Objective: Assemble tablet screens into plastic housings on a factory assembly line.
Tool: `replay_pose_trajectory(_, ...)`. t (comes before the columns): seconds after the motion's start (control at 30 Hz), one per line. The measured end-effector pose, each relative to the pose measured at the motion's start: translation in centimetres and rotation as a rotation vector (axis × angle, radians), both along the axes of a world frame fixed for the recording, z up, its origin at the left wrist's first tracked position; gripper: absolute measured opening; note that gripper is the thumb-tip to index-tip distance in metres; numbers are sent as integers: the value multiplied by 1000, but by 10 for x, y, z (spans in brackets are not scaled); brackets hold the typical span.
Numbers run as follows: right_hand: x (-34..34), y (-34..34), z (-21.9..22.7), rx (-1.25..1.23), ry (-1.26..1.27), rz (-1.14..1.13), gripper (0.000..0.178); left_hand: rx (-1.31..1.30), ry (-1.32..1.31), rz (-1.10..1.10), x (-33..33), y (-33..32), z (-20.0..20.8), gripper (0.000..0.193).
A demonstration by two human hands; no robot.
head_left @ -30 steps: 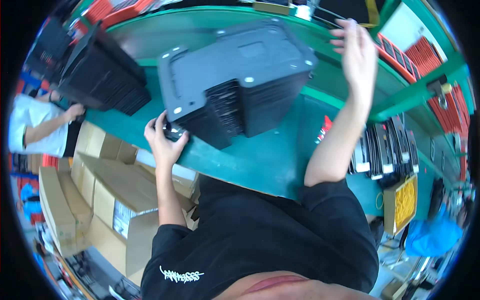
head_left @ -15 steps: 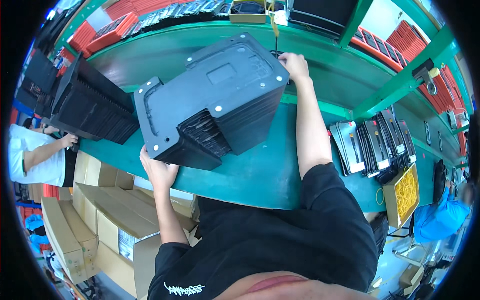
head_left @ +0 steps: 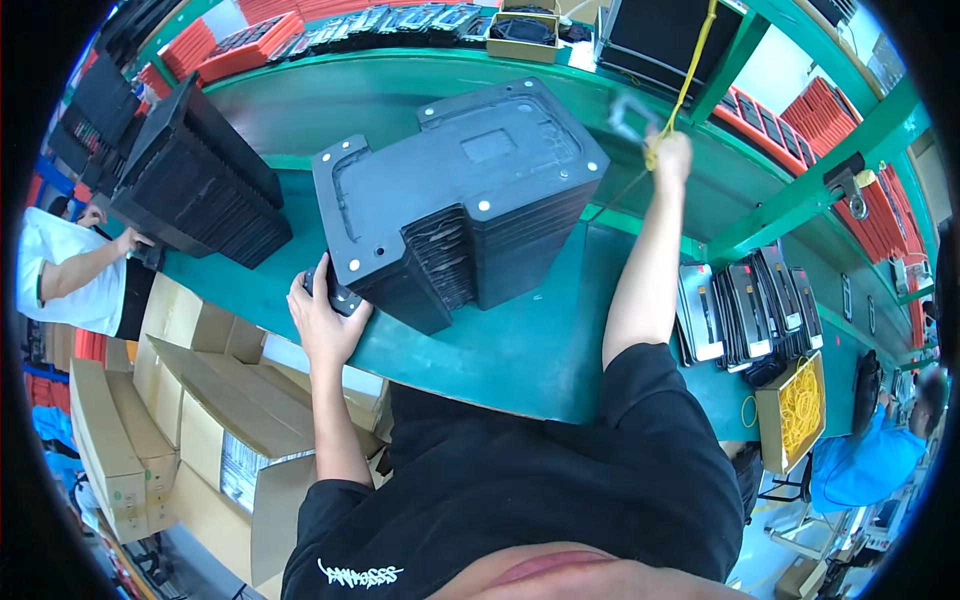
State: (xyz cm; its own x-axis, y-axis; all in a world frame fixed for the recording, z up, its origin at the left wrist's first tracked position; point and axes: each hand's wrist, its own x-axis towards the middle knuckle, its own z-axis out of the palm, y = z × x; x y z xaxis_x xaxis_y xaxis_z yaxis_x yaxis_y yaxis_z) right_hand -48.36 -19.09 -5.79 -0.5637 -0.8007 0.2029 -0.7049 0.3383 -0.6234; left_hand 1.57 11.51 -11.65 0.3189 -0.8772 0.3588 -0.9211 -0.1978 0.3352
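Note:
On the green bench stands a tall stack of black molded trays (head_left: pixel 410 190), its top tray dotted with pale round spots and its near side notched. My left hand (head_left: pixel 328 322) is at the stack's near left corner, thumb and fingers around a small black part (head_left: pixel 343 298) whose kind I cannot make out. To the right of the stack, my raised right hand (head_left: pixel 672 157) is closed on a yellow cord (head_left: pixel 689 85) that hangs from above. A grey tool (head_left: pixel 630 118), smeared by motion, shows just left of that hand.
Another black tray stack (head_left: pixel 200 180) stands left, near a person in white (head_left: pixel 75 270). Flat dark panels (head_left: pixel 745 310) and a box of yellow bands (head_left: pixel 800 405) sit right. Open cartons (head_left: pixel 225 400) lie below the bench's left edge. A green post (head_left: pixel 790 190) slants at right.
My right hand has left the stack's far right edge and moved right, now gripping the yellow cord. My left hand now has a small black part in it. The whole view has shifted slightly.

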Motion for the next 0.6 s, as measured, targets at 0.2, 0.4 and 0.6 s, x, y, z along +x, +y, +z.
replay_pose_trajectory(0.2,-12,119,129,-834,-324,118,35,-38,6,29,-9,3,8,92)
replay_pose_trajectory(0.4,84,259,183,-892,-343,536,16,-41,31,31,-10,10,14,90)
replay_pose_trajectory(0.6,169,244,220,-532,238,943,20,-63,61,13,-15,6,21,89)
